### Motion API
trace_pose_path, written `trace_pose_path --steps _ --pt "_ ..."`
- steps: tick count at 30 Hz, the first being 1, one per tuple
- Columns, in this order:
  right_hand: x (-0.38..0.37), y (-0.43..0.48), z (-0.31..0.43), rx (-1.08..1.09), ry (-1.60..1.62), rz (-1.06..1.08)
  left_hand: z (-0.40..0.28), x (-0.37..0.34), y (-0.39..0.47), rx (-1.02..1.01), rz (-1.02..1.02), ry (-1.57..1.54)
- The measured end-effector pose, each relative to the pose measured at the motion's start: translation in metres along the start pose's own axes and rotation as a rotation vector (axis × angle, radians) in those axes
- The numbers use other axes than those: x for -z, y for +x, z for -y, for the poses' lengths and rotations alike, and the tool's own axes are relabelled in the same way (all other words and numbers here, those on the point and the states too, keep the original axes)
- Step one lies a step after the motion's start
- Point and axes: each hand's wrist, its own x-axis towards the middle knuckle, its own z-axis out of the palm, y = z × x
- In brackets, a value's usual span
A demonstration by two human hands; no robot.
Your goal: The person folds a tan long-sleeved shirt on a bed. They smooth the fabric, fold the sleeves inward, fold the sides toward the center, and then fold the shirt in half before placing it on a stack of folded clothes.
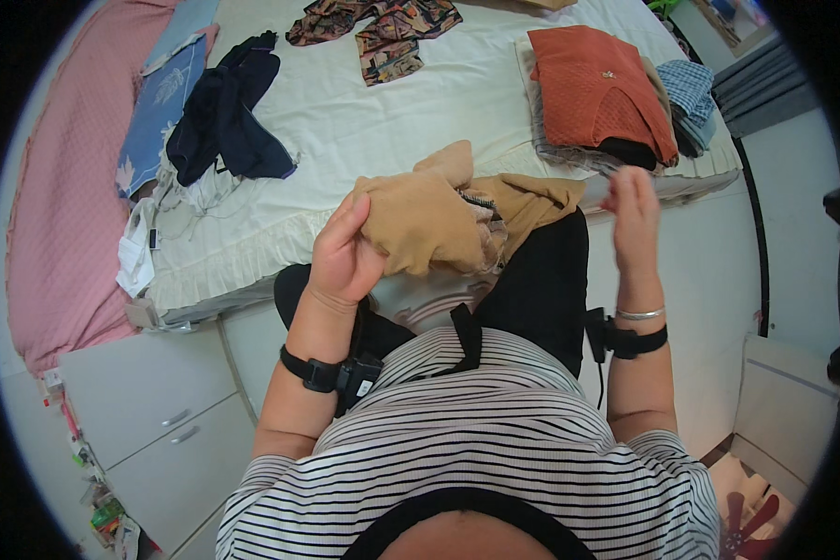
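Observation:
My left hand [350, 245] grips the left edge of a tan garment [420, 217], thumb on top. The garment is bunched, with a zipper and a paler lining showing at its right side. Another tan part [539, 203] of cloth lies over the bed's edge and my right knee. My right hand [633, 199] is raised to the right, away from the tan cloth, with its fingers close together; it is slightly blurred, and nothing shows in it. Beyond it sits a folded orange-red knitted top [588, 91] on a pile of clothes.
A dark navy garment [227, 112] and a blue patterned cloth [175, 98] lie at the left of the bed [322, 126]. Patterned fabric [392, 42] lies at the far side. A blue checked garment [686, 87] tops a stack at right. White drawers [161, 385] stand at lower left.

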Motion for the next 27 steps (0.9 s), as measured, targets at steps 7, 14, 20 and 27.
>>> trace_pose_path --steps 7,14,20,27 --pt "0.098 -0.012 -0.055 -0.160 -0.936 -0.080 0.000 0.004 0.006 -0.006 -0.029 0.002" --pt "-0.003 -0.016 0.003 0.001 -0.371 0.161 0.010 -0.006 0.014 -0.024 -0.093 0.202" --pt "-0.119 -0.045 0.064 0.128 -0.257 0.526 0.023 -0.032 0.011 0.045 0.054 0.240" --pt "-0.130 -0.035 0.061 -0.544 0.793 0.603 0.010 -0.030 0.008 0.010 -0.119 0.494"
